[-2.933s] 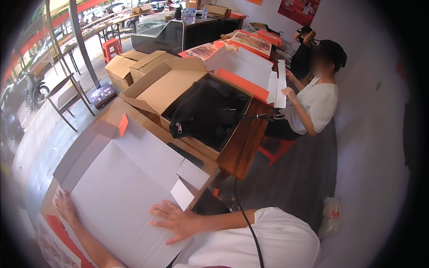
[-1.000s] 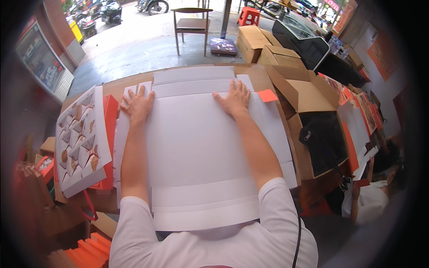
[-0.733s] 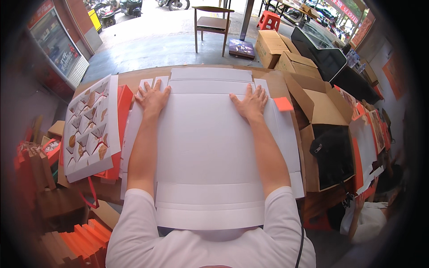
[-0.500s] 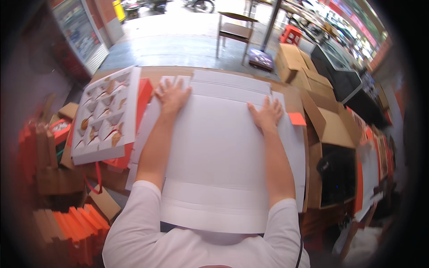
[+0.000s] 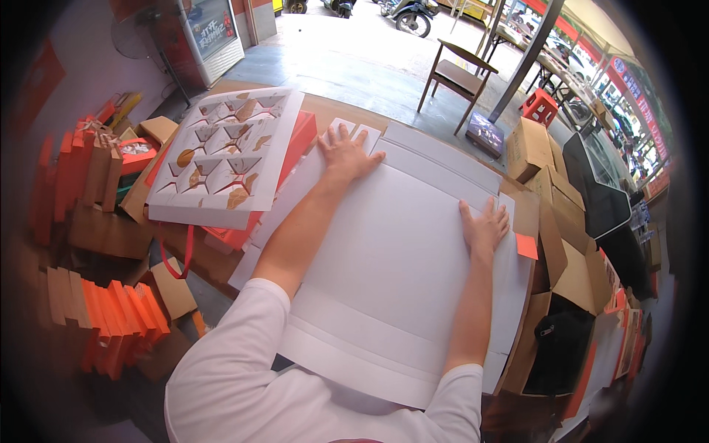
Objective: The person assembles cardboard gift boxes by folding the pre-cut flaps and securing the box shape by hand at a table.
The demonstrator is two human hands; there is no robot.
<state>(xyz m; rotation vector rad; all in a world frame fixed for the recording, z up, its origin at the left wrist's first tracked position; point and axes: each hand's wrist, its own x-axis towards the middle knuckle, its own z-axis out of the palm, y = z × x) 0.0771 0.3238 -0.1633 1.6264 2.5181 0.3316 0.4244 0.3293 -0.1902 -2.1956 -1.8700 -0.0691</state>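
A large white creased cardboard sheet [image 5: 384, 244] lies flat on the table before me, its near edge reaching my shirt. My left hand [image 5: 347, 153] rests flat with fingers spread on the sheet's far left side, by its narrow flaps. On the far right side my right hand [image 5: 484, 225] also lies flat, fingers apart. Neither hand grips anything. To the left of my left forearm, a white tray with diamond-shaped cut-outs [image 5: 214, 193] sits tilted on a red box [image 5: 299, 136]. A red ribbon [image 5: 189, 255] hangs below the tray.
An orange piece of card [image 5: 526, 246] lies by the sheet's right edge. Open brown cartons [image 5: 550, 244] stand on the right, one holding a black item [image 5: 557, 343]. Several orange boxes [image 5: 122, 317] are stacked at lower left. Beyond the table stands a chair [image 5: 461, 77].
The view has turned, so the scene sits tilted and the table's things appear shifted. Both hands stay flat on the same parts of the white sheet.
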